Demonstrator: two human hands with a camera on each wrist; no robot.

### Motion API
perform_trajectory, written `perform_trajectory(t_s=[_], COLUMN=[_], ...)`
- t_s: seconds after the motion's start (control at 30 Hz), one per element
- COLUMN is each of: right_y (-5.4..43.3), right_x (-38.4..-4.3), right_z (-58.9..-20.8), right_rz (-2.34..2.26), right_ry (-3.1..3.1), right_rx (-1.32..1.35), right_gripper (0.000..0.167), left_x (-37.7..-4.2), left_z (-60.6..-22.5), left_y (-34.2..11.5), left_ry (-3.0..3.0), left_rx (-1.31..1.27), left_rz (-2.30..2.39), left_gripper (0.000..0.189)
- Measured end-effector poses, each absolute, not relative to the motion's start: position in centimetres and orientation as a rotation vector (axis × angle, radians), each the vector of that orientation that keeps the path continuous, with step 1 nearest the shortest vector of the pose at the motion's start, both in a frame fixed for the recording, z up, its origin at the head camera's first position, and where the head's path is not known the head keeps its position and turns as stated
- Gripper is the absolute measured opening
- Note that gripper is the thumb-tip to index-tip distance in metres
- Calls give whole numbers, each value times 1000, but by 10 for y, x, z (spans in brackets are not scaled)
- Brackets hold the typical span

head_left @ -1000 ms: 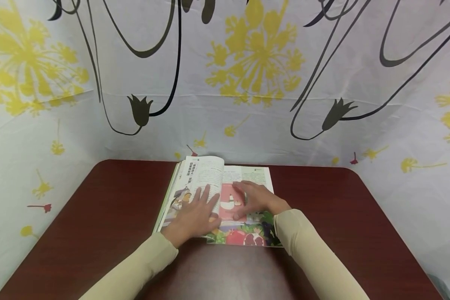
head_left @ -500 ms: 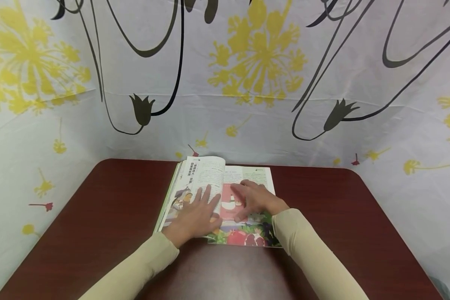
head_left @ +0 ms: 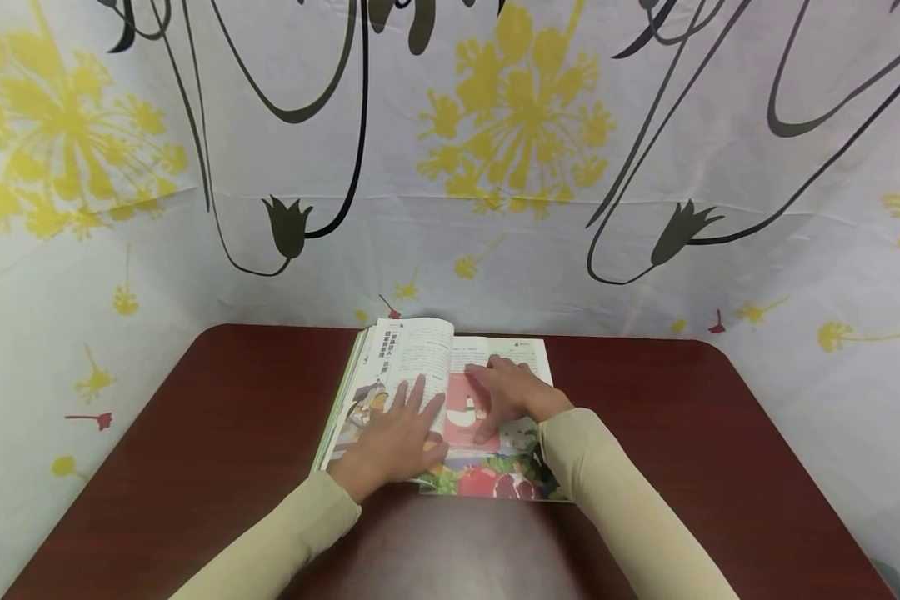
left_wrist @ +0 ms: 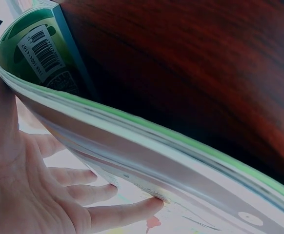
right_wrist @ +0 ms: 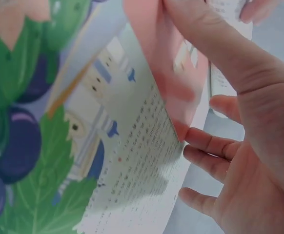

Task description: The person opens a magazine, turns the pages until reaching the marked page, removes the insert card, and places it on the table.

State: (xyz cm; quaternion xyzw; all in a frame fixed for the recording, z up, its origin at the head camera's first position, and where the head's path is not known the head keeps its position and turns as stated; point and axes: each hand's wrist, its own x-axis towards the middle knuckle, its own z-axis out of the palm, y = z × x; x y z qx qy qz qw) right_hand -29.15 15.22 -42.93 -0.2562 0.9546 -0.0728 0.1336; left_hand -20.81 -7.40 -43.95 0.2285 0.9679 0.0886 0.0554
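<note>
An open magazine (head_left: 426,346) lies near the table's far edge, with a thick stack of pages on the left. My left hand (head_left: 397,437) rests with spread fingers on its left page. In the left wrist view those fingers (left_wrist: 127,212) reach along the page side, and the stack's edge curves up beside a green cover with a barcode (left_wrist: 42,51). My right hand (head_left: 513,392) arches over the right page, thumb and fingers apart, around a pink panel (head_left: 461,412). The right wrist view shows the fingertips (right_wrist: 193,136) close to the panel's corner, with a grape picture (right_wrist: 15,141) nearby.
The magazine lies on a dark red-brown table (head_left: 262,400) with rounded far corners. Directly behind stands a pale cloth backdrop (head_left: 390,167) with yellow flowers and dark stems. Fruit pictures (head_left: 487,481) run along the right page's near edge.
The right thumb has shifted slightly to the right and the right wrist a little left and away. The left hand stays on the page. The whole head view has shifted slightly.
</note>
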Motion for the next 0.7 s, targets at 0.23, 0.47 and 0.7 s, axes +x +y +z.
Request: perform_trajectory(t_s=[0.23, 0.47, 0.7], right_y=[163, 181, 199], right_x=[-294, -291, -285], right_z=[-424, -409, -409], right_rz=[-260, -470, -686], right_ry=[2757, 2688, 2582], right_rx=[-701, -768, -750], right_gripper=[90, 69, 56], left_x=[-209, -207, -206], left_z=[-441, -437, -435], left_y=[-74, -73, -73], left_ry=[2948, 2955, 2947], left_rx=[708, 715, 697], left_rz=[307, 313, 295], left_gripper=[69, 70, 69])
